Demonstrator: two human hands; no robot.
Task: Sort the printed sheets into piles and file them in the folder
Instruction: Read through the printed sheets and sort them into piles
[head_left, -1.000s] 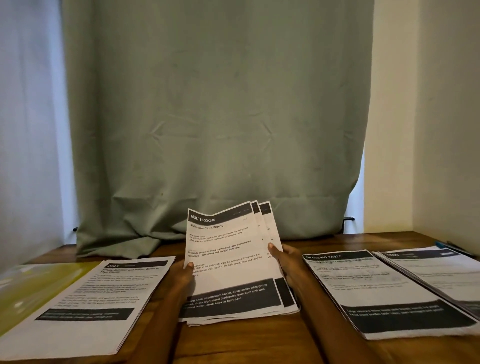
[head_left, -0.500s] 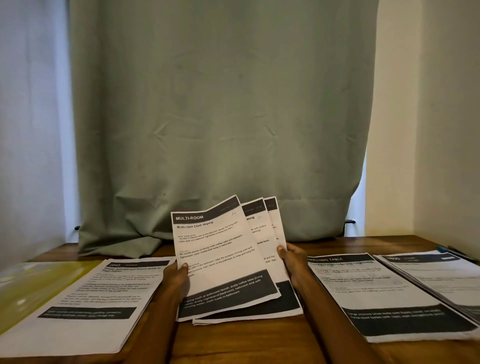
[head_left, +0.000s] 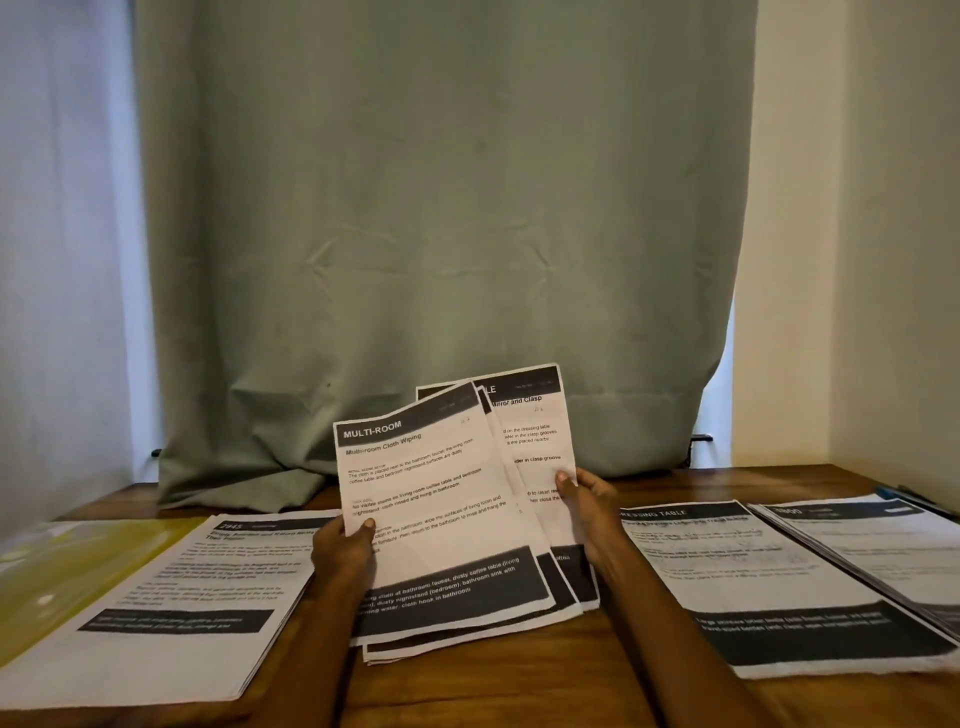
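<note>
Behind the table (head_left: 519, 686) hangs a green curtain (head_left: 441, 208). On the table lie a pile on the left (head_left: 171, 597) overlapping a yellow folder (head_left: 57, 571), and two piles on the right (head_left: 769, 582) (head_left: 893, 540), long edges running away from the person. In the middle a fanned sheaf of sheets (head_left: 441, 509) stands tilted, its headings up and leaning left, its lower edge near the table. The left hand (head_left: 343, 551) grips the front "MULTI-ROOM" sheet, thumb on its face, fingers hidden behind. The right hand (head_left: 587, 504) pinches the rear sheets' right edge, its thumb on the front.
</note>
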